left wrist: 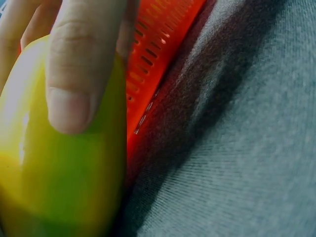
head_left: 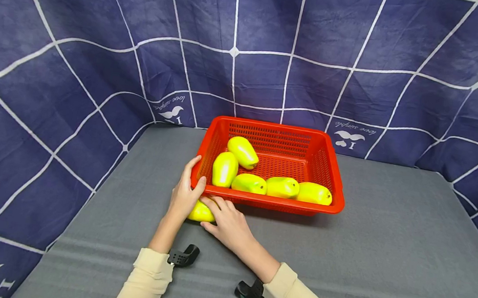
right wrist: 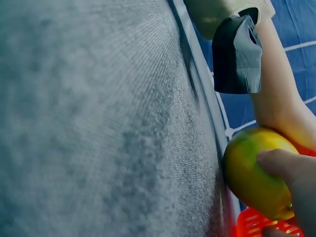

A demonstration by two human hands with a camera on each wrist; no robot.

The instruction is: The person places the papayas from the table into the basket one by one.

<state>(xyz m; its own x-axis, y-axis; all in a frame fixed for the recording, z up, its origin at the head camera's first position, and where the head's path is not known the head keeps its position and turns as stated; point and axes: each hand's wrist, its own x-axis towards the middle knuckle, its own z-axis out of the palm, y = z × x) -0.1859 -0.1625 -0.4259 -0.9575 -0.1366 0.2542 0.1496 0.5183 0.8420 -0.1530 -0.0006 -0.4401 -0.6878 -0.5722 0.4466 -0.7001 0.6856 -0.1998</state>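
Observation:
A yellow-green papaya (head_left: 201, 212) lies on the grey cloth just outside the near left corner of a red plastic basket (head_left: 260, 199). Over it, my right hand (head_left: 230, 224) grips with fingers across the top and thumb on the near side; that thumb (right wrist: 279, 163) also shows in the right wrist view. A finger (left wrist: 74, 74) presses on the papaya's skin in the left wrist view. My left hand (head_left: 185, 194) holds the basket's left corner, thumb over the rim and fingers along the outer side. Several papayas (head_left: 225, 169) sit inside the basket, along its left and near sides.
Grey cloth (head_left: 388, 235) covers the table around the basket. A dark blue curtain with white grid lines (head_left: 331, 41) hangs behind and at both sides. Black wrist devices (head_left: 184, 256) stick out from both forearms.

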